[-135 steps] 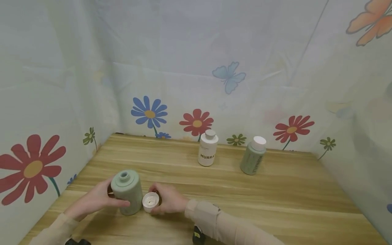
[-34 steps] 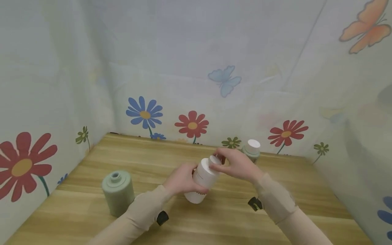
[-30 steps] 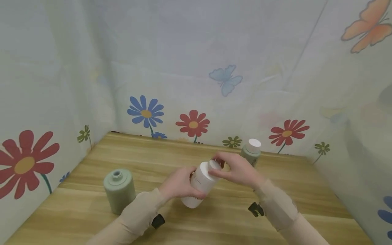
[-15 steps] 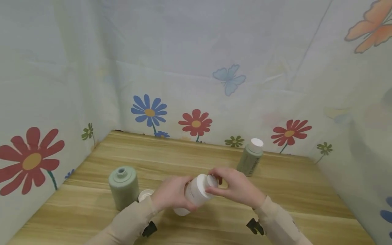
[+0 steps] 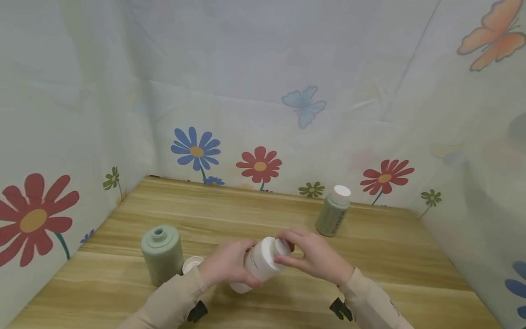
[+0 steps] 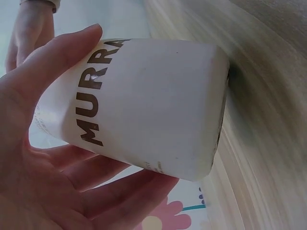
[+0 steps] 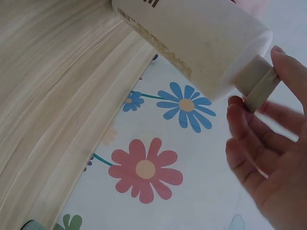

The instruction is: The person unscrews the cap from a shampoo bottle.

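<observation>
A white bottle (image 5: 256, 260) with dark MURRA lettering is tilted, its neck end to the right. My left hand (image 5: 228, 264) grips it round the body, thumb on one side and fingers on the other, as the left wrist view shows. The bottle's base is close to the tabletop; whether it touches is hard to tell. Thumb and fingers of my right hand (image 5: 314, 257) pinch the pale cap (image 7: 259, 84) at its neck. To the left stands a wide green bottle (image 5: 162, 258), uncapped, with a loose white cap (image 5: 191, 263) beside it, partly behind my left sleeve.
A smaller green bottle (image 5: 332, 214) with a white cap stands upright toward the back right of the wooden table (image 5: 230, 210). Fabric walls printed with flowers and butterflies enclose the table's back and sides.
My hands have left the green bottle and its loose cap. The white bottle came from the back into my hands, and has just shifted lower and closer, tilting further, with the right hand on its cap.
</observation>
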A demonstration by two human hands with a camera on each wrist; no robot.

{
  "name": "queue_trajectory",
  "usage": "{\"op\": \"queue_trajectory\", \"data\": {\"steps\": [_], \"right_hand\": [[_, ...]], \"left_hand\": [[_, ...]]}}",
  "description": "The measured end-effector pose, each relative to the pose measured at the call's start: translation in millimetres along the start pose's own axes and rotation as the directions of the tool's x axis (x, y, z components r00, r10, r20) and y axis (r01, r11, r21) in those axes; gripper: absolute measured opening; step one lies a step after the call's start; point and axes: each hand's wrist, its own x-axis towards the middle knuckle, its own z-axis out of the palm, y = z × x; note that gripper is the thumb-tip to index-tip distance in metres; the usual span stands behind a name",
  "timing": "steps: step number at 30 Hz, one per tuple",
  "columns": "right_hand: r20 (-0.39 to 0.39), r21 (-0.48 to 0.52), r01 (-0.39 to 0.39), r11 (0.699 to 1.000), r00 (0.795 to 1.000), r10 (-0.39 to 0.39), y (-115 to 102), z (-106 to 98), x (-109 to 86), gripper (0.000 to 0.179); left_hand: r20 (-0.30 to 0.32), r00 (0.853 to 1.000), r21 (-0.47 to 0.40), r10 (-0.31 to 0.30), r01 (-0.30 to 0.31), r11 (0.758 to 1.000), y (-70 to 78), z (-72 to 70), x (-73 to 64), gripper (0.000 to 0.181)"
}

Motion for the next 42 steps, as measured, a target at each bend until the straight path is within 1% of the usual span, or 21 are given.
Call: {"op": "queue_trajectory", "data": {"steps": [3, 6, 9, 13, 15, 17, 19, 21, 23, 25, 26, 28, 31, 35, 39, 42], "right_hand": [[-0.003, -0.027, 0.095, 0.995, 0.996, -0.095, 2.8, -0.4, -1.7, 0.037], [-0.008, -0.041, 0.178, 0.983, 0.984, -0.178, 5.4, -1.1, -3.0, 0.04], [-0.007, -0.045, 0.222, 0.974, 0.975, -0.223, 6.3, -1.7, -3.1, 0.042], [0.007, -0.083, 0.25, 0.965, 0.968, -0.25, 6.2, -3.4, -4.6, 0.046], [0.018, -0.114, 0.246, 0.963, 0.969, -0.245, 5.1, -5.4, -5.9, 0.048], [0.028, -0.129, 0.215, 0.968, 0.977, -0.213, 3.1, -8.0, -7.3, 0.051], [0.032, -0.11, 0.153, 0.982, 0.988, -0.15, 0.3, -10.6, -7.5, 0.054], [0.023, -0.089, 0.07, 0.994, 0.997, -0.068, -2.2, -12.4, -7.0, 0.055], [0.006, -0.071, -0.01, 0.997, 1.0, 0.01, -4.5, -13.0, -5.8, 0.053], [-0.017, -0.063, -0.059, 0.996, 0.998, 0.058, -5.8, -12.2, -4.4, 0.046], [-0.029, -0.067, -0.071, 0.995, 0.997, 0.069, -6.1, -11.4, -4.1, 0.041], [-0.053, -0.071, -0.072, 0.995, 0.996, 0.069, -6.5, -9.8, -3.5, 0.034], [-0.082, -0.08, -0.045, 0.996, 0.996, 0.039, -5.9, -7.4, -3.3, 0.03], [-0.099, -0.099, 0.009, 0.995, 0.995, -0.019, -4.1, -5.9, -3.2, 0.03], [-0.09, -0.115, 0.078, 0.99, 0.992, -0.088, -2.2, -6.7, -2.9, 0.033], [-0.077, -0.122, 0.125, 0.985, 0.988, -0.135, -0.9, -7.8, -2.7, 0.037]], "left_hand": [[0.019, 1.0, -0.003, 0.001, -0.001, 1.0, -0.8, -1.4, -0.7, 0.068], [0.039, 0.999, -0.002, -0.001, 0.001, 1.0, -1.2, -2.6, -0.9, 0.068], [0.052, 0.999, -0.003, -0.005, 0.005, 1.0, -1.9, -2.9, -0.3, 0.069], [0.042, 0.999, 0.017, 0.01, -0.011, 1.0, -2.6, -2.1, 0.4, 0.069], [0.035, 0.999, 0.033, 0.019, -0.02, 0.999, -2.8, -1.5, 1.1, 0.068], [0.032, 0.999, 0.04, 0.027, -0.029, 0.999, -2.8, -0.8, 1.8, 0.068], [0.032, 0.999, 0.035, 0.03, -0.031, 0.999, -3.0, -0.3, 2.4, 0.068], [0.04, 0.999, 0.01, 0.024, -0.024, 1.0, -3.1, -0.1, 2.2, 0.069], [0.045, 0.999, -0.009, 0.015, -0.015, 1.0, -3.4, -0.1, 1.8, 0.07], [0.045, 0.999, -0.017, 0.011, -0.01, 1.0, -3.6, -0.1, 1.4, 0.07], [0.043, 0.999, -0.011, 0.013, -0.013, 1.0, -3.6, 0.1, 1.4, 0.07], [0.036, 0.999, 0.01, 0.021, -0.021, 1.0, -3.6, 0.7, 1.7, 0.07], [0.029, 0.999, 0.035, 0.029, -0.03, 0.999, -3.3, 1.0, 2.6, 0.07], [0.034, 0.999, 0.039, 0.027, -0.029, 0.999, -2.6, 0.2, 3.3, 0.07], [0.055, 0.998, 0.019, 0.019, -0.02, 1.0, -1.9, -1.8, 3.7, 0.07], [0.062, 0.998, 0.025, 0.011, -0.013, 1.0, -2.1, -2.9, 4.4, 0.069]]}}
